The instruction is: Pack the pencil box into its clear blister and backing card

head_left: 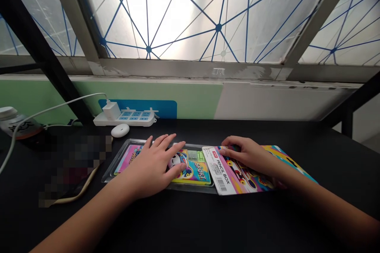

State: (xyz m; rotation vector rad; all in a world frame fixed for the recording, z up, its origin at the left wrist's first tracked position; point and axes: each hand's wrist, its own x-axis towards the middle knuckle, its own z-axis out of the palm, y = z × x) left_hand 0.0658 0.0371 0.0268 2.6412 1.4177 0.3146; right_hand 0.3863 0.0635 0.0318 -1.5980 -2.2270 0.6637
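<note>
Bare forearms [83, 217] reach over the black surface [267, 221]. Left hand [148, 166] lies open and flat on a pencil box [192, 174] in a clear tray [111, 162]; right hand [249, 154], ungripping, rests on a second pencil box [240, 178] overlapping the tray's edge.

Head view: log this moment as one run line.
left hand on SPORT box in plastic tray | right hand on PENCIL BOX sleeve
</note>
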